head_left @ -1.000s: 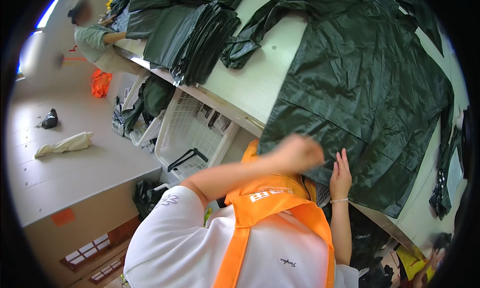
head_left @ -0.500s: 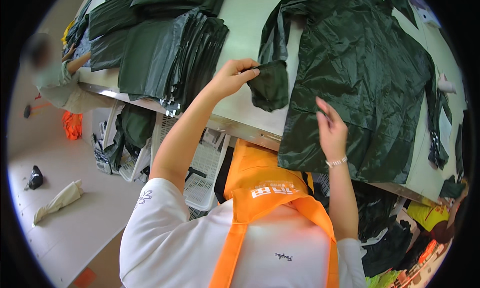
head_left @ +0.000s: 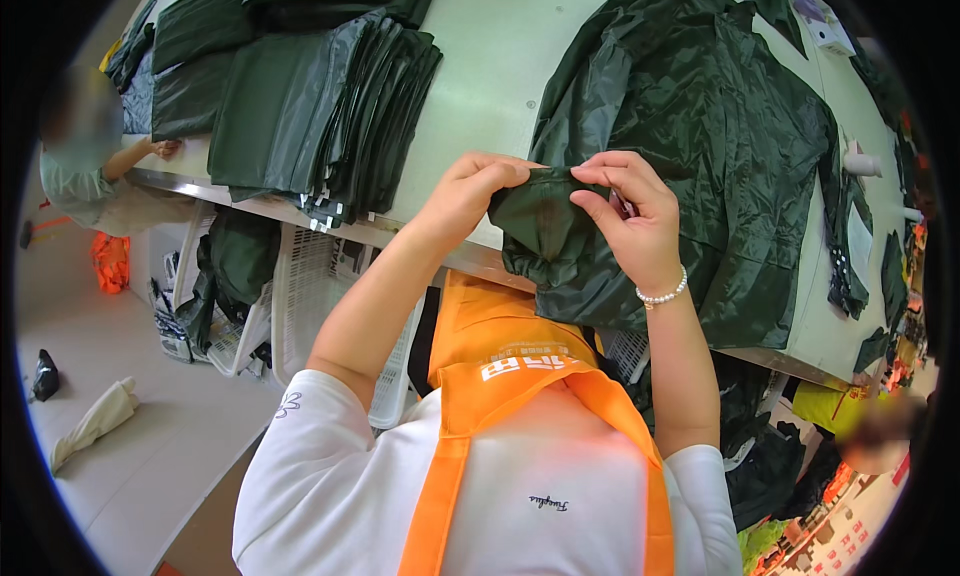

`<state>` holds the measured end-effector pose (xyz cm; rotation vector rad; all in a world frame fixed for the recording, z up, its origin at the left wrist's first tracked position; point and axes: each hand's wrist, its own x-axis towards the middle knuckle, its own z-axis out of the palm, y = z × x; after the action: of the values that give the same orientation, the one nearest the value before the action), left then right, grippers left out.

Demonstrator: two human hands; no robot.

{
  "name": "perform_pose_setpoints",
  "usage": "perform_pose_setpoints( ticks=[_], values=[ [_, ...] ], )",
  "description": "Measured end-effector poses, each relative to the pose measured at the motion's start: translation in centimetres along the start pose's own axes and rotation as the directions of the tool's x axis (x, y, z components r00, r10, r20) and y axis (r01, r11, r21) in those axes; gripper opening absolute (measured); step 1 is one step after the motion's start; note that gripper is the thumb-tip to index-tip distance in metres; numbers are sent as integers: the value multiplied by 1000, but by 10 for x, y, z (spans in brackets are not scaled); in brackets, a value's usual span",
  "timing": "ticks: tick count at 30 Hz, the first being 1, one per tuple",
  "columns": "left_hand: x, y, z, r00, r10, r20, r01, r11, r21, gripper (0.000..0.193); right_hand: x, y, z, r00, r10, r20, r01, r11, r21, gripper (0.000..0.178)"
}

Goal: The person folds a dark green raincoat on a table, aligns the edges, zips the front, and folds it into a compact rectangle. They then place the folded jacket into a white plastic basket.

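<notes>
A dark green raincoat-like jacket [head_left: 725, 146] lies spread on the table, its lower hem near the front edge. In front of its left side, both hands hold up a piece of dark green fabric [head_left: 548, 221] with a gathered edge. Whether this is the end of the jacket's sleeve or a separate piece, I cannot tell. My left hand [head_left: 470, 198] pinches its upper left corner between thumb and fingers. At the upper right, my right hand [head_left: 638, 211] is closed on the same edge, its fingers bent.
Folded dark green garments [head_left: 300, 116] are stacked on the table [head_left: 485, 36] to the left. White plastic baskets [head_left: 305, 286] stand below the front edge. A white roll [head_left: 862, 164] lies at the far right. Another person [head_left: 85, 166] stands at the left, with a hand on the table.
My right hand has moved up and left from over the jacket and taken hold of the fabric piece. The left hand, still gripping it, has come slightly nearer.
</notes>
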<state>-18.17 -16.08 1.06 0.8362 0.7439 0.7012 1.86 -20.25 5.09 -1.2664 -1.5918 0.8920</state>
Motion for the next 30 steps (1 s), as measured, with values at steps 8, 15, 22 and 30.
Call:
perform_pose_setpoints(
  ticks=[8,15,22,30],
  values=[
    [1,8,1,999,-15,-32,15,1000,-7,23,10,4,19,977,-211,8,206,942,-265,19],
    [2,8,0,973,215,-87,-151,870,469,11,22,1,32,993,-106,44,114,948,-298,17],
    [7,1,-14,952,262,-158,-211,937,278,16,17,-7,20,979,200,41,-187,959,-212,12],
    [10,-5,-17,942,290,-170,-250,943,221,15,15,-4,24,992,33,125,6,953,-304,16]
  ],
)
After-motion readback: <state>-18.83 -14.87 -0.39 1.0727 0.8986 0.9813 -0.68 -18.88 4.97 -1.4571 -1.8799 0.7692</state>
